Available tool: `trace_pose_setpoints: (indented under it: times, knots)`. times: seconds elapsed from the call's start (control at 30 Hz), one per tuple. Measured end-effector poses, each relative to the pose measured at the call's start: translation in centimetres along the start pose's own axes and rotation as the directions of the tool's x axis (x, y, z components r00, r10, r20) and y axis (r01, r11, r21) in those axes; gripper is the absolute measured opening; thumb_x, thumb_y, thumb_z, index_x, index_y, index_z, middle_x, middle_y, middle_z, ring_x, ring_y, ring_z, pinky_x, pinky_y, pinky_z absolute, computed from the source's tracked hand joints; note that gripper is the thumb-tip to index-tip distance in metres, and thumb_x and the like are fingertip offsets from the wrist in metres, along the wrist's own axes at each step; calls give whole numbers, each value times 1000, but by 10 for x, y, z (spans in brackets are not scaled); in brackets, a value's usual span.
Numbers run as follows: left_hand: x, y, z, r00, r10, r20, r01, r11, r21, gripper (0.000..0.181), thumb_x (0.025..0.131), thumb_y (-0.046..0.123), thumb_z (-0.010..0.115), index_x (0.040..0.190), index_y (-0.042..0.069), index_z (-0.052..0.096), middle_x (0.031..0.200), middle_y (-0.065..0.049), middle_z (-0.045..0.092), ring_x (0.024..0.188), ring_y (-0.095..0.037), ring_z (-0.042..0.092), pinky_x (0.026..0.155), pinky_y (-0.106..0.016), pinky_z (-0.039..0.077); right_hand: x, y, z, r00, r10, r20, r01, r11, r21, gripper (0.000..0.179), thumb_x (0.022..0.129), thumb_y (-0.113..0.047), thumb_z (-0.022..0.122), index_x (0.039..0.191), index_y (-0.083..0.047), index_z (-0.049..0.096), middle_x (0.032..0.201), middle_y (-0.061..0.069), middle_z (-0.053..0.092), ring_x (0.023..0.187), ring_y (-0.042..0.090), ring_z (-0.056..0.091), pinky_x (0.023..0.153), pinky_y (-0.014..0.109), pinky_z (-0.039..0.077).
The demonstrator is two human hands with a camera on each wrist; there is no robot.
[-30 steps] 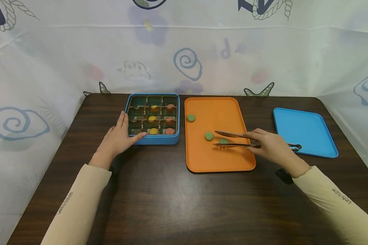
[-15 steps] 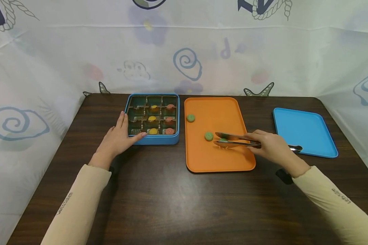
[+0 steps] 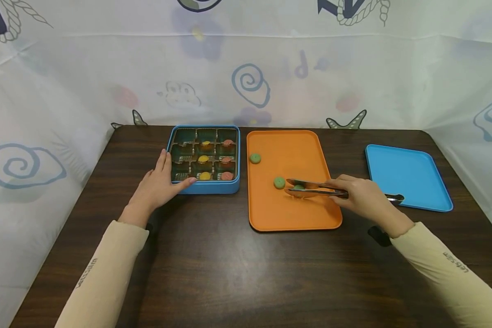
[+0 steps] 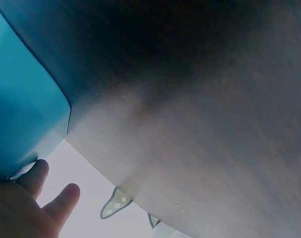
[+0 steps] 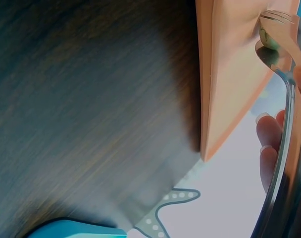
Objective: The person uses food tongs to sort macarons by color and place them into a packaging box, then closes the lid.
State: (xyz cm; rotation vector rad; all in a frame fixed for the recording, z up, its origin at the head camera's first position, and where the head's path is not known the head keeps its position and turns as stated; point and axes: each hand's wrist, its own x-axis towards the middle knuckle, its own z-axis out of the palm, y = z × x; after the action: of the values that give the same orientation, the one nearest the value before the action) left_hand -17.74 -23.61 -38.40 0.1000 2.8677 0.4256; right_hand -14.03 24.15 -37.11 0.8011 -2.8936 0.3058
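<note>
Green round piece [image 3: 299, 187], one: at the orange tray [image 3: 293, 212], between the ends of metal tongs [image 3: 320, 192], left of the right hand [image 3: 362, 196], which grips them. Left hand [image 3: 156, 187] (fingers extended, thumb spread) rests against the blue box [image 3: 211, 187], well apart from the piece.

Box [image 3: 219, 187] L of mid tray [image 3: 291, 213], on tbl [image 3: 205, 269]

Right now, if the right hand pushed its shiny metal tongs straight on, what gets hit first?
Likely the small round green disc just ahead of the shiny metal tongs, on the rectangular orange tray. Height is hard to judge, so the right hand might carry them over it.
</note>
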Motion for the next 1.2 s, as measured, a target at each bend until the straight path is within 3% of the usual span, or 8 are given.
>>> trace_pose_setpoints:
  times: [0.3,0.97,1.2]
  knots:
    - [0,0,1,1000,3,0,-3,1000,-5,116,83,82,31,150,-2,-14,158,-17,-23,137,-53,28,116,-64,11,1,-2,-4,999,-19,-29,19,1000,-1,31,79,-16,78,109,-10,72,88,6,68,58,6,47,48,18,37]
    - [2,-3,2,1000,7,-5,-7,1000,-12,117,82,83,31,150,-2,-13,158,-17,-23,138,-52,25,116,-64,11,28,-19,-38,972,-88,-218,83,996,-34,31,76,-10,79,107,-10,73,89,7,70,61,14,63,50,30,49]
    - [2,-3,3,1000,4,-5,-4,1000,-18,118,82,83,32,150,-2,-13,158,-17,-22,137,-53,28,116,-64,10,41,-27,-41,971,-93,-220,89,996,-26,30,78,-11,78,108,-9,72,87,7,68,64,15,64,50,30,49]
